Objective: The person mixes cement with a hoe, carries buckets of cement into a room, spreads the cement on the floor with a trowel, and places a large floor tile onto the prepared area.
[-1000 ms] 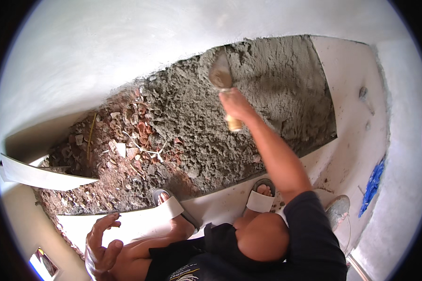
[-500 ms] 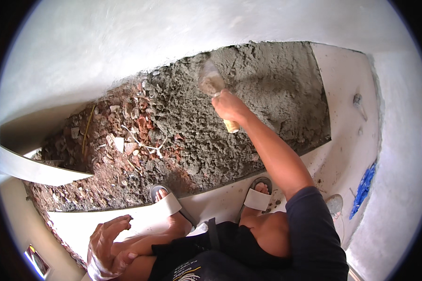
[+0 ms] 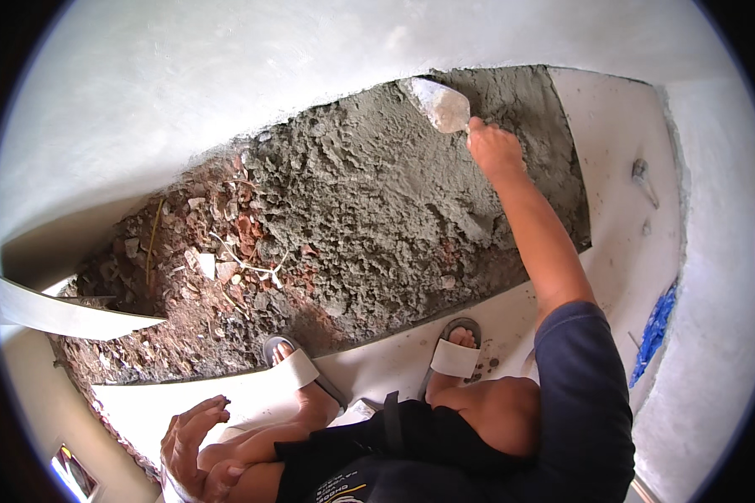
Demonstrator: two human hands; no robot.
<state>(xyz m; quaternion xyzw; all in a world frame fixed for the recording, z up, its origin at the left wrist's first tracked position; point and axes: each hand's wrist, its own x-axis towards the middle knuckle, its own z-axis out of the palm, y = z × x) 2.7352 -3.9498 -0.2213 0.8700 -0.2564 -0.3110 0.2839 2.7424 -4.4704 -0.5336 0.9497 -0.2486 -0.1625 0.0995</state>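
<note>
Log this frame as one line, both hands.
Right hand: grips trowel | trowel: over grey mortar, near white wall | left hand: open, near left knee

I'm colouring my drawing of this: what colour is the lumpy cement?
The cement is grey. It shows best in the head view.

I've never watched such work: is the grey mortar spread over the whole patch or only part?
Only part: grey mortar covers the middle and right, while reddish rubble lies bare at the picture's left.
</note>
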